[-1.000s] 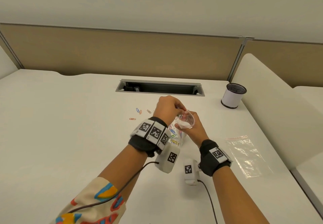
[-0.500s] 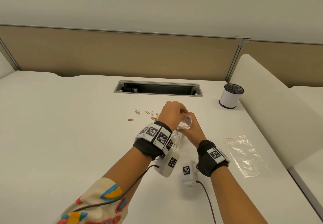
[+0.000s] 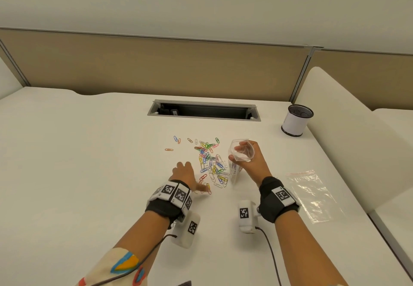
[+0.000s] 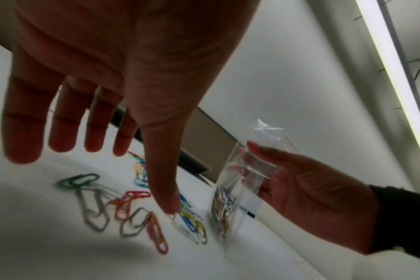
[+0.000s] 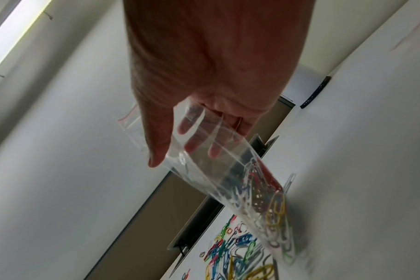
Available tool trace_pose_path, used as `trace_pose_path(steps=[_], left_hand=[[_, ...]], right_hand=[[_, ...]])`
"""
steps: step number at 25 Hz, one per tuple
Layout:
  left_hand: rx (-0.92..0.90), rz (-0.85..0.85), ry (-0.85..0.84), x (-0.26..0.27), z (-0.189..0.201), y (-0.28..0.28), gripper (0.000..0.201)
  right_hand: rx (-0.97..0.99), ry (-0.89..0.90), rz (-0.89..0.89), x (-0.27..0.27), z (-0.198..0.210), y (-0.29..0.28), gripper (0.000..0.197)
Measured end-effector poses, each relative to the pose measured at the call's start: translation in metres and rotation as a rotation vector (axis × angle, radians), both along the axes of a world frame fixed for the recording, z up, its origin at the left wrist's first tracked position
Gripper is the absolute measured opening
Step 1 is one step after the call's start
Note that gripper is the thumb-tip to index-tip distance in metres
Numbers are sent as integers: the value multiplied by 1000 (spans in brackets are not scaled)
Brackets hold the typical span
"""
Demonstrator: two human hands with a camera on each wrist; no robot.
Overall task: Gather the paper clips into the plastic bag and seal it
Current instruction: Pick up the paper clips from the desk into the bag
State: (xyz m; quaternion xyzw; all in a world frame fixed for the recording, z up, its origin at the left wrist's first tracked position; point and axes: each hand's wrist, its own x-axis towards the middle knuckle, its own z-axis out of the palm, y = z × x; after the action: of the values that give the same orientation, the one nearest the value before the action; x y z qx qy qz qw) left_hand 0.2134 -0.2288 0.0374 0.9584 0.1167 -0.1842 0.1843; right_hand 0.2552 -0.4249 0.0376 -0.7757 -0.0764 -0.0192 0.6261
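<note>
Many coloured paper clips (image 3: 210, 162) lie scattered mid-table. My left hand (image 3: 189, 173) hovers flat just left of them with fingers spread and straight; in the left wrist view its thumb (image 4: 167, 191) points down and touches the nearest clips (image 4: 187, 219). My right hand (image 3: 240, 154) holds a clear plastic bag (image 3: 235, 171) upright to the right of the pile, its mouth held wide and its bottom on the table. In the right wrist view the thumb lies outside the bag (image 5: 218, 166), the fingers show through the film, and several clips (image 5: 273, 210) sit in its bottom.
A second clear zip bag (image 3: 310, 194) with a red strip lies flat at the right. A mesh pen cup (image 3: 296, 121) stands at the back right, beside a white side panel (image 3: 335, 116). A cable slot (image 3: 203, 112) opens in the desk behind the clips.
My left hand has left the bag's mouth and dropped down-left to the table beside the clips, opening flat. The right hand still holds the bag, now further right.
</note>
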Motion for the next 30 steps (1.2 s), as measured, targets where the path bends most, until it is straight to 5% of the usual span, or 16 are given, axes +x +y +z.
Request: trace_pose_path(steps=[4,9,11,15,18,21,24,30], left_hand=[[-26,5,29,-2,-15,-1,86],[-301,110,-208,10,-23,-14,28],[-356,114,-296,13,-25,-20,22],[-366,-51,-387,20,-29,-29,53],[-168,-206,-241,28,-32,-33,89],[-60,-303,-111,39,-34,-34,97],[-20,-395,-80,46,-30,-32,74],[53,-359,-274,43,-24,-31,31]], right_hand=[[8,10,-5,-1,-1,1,47],[20,10,7,-2,-1,3,46],[15,9,6,-1,-2,3,46],[27,-1,-9,0,-3,1,47],[21,-6,-15,1,-3,1,47],[12,-4,-15,2,-4,0,47],[36,-1,-17,3,-5,-2,47],[27,13,-22,4,-6,2,46]])
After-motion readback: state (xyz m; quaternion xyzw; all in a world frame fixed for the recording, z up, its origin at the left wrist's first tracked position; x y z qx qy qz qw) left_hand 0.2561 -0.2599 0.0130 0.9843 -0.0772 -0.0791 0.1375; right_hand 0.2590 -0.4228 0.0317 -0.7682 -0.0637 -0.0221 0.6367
